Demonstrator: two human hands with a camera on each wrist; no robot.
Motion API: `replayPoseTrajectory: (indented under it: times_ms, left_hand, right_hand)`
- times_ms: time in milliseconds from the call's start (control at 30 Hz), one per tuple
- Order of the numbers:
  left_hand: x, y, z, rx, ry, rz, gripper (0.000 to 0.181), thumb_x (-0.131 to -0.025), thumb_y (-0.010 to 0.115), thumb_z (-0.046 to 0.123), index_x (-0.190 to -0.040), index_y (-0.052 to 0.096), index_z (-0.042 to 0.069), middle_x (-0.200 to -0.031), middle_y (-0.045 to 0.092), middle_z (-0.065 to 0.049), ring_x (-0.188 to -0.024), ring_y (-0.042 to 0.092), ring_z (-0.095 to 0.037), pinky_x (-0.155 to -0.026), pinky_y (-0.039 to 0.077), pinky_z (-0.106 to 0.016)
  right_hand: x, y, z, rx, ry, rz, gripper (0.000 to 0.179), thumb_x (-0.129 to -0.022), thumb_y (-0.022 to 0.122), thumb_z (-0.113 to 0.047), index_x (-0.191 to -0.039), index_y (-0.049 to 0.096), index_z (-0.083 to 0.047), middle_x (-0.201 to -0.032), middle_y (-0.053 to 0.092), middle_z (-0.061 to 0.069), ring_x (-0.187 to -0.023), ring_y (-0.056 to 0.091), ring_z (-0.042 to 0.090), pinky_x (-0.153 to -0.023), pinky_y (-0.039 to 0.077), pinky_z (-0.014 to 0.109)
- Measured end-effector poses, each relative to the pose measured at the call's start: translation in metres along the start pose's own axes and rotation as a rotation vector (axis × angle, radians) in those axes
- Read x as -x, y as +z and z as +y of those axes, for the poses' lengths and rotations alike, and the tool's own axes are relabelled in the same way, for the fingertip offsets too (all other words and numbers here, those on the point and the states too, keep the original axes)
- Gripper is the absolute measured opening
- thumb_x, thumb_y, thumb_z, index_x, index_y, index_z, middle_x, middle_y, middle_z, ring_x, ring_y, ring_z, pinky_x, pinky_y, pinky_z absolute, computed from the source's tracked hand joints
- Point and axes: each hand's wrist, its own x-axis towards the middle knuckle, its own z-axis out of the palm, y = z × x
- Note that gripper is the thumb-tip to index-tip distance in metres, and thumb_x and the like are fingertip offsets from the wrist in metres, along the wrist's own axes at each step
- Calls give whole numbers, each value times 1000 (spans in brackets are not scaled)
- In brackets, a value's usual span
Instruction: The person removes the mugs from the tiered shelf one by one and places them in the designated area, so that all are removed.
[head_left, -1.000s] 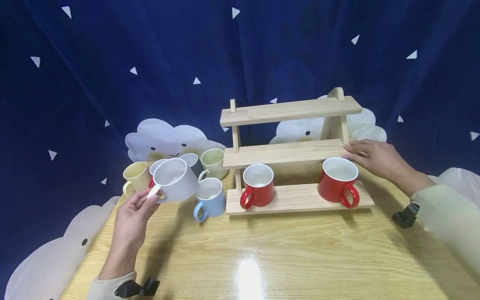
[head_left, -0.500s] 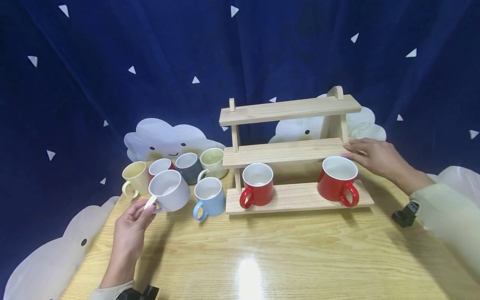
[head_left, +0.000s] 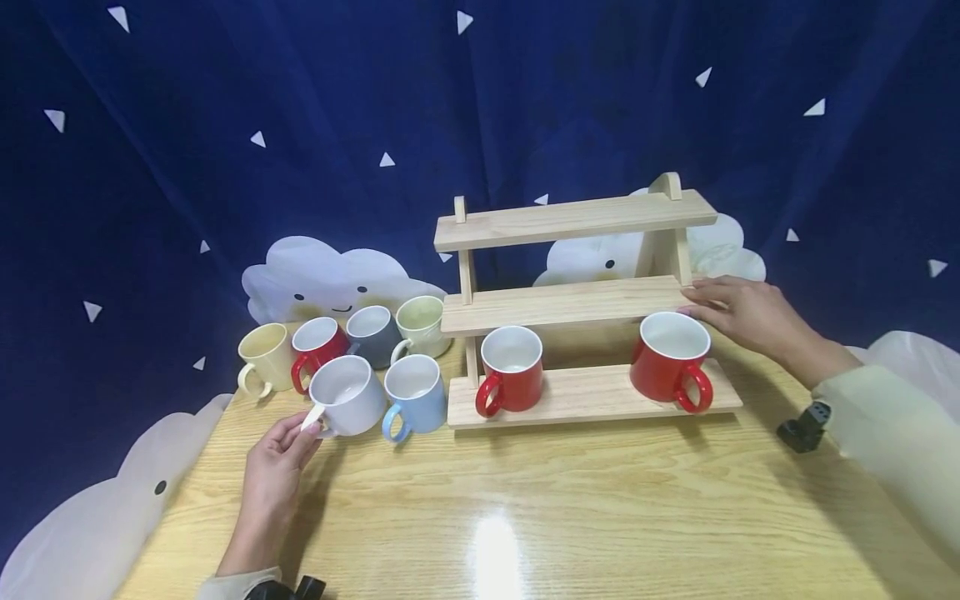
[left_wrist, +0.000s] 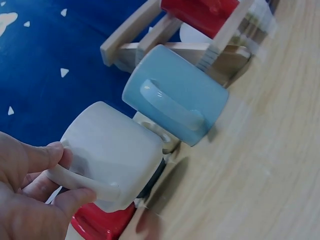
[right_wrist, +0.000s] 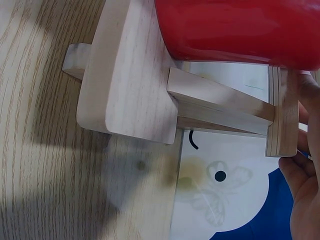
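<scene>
My left hand [head_left: 276, 471] pinches the handle of a white mug [head_left: 349, 398] between thumb and fingers. The mug is upright, beside a light blue mug [head_left: 417, 397] and in front of a red mug [head_left: 318, 343] and a dark grey mug [head_left: 373, 337]. In the left wrist view, a shadow lies on the table near the white mug's base; whether it touches the table is hard to tell. My right hand [head_left: 750, 321] grips the right end of the middle board of a wooden three-tier shelf [head_left: 570, 306]. The right wrist view shows the thumb and fingers round that board's end.
Two more red mugs [head_left: 513, 371] stand on the shelf's bottom board, handles toward me. A cream-yellow mug [head_left: 268, 357] and a pale green mug [head_left: 422, 327] stand at the back left of the wooden table [head_left: 420, 517]. Behind hangs a dark blue curtain [head_left: 315, 100].
The white mug has come down and a little toward me in my left hand, uncovering the red and grey mugs behind it. My right hand keeps its place on the shelf.
</scene>
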Motion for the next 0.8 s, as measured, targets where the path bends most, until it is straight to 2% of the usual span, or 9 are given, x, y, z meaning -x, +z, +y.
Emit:
replayPoseTrajectory:
  times_ms: [100,267,400,800]
  left_hand:
    - [0,0,-4,-23,2,-7,17,-94,63,1,-111,63,0,-94,72,4,-93,66,-6,-87,52,-20]
    - [1,0,-10,-29,12,-23,14,-94,63,-1,-107,65,4,-92,72,4,-90,65,-5,-83,53,-19]
    - [2,1,-13,-63,1,-38,14,-94,63,1,-109,64,2,-92,71,4,-86,64,-5,-80,54,-19]
    - [1,-2,-20,-115,-33,-90,25,-95,63,4,-118,58,-5,-95,71,4,-92,65,-8,-87,54,-25]
  right_hand:
    - [0,1,0,0,6,-6,43,-88,73,-31,-120,69,-3,-124,61,25,-118,53,45,-96,39,66]
    - [0,1,0,2,6,-5,42,-88,73,-31,-119,69,-3,-124,61,25,-118,53,45,-95,39,66]
    - [-1,1,0,4,3,-4,42,-88,73,-30,-119,69,-3,-124,61,25,-118,53,45,-95,40,66]
    - [0,0,-1,9,10,-11,43,-88,73,-31,-121,68,-3,-125,61,25,-119,53,46,-96,39,66]
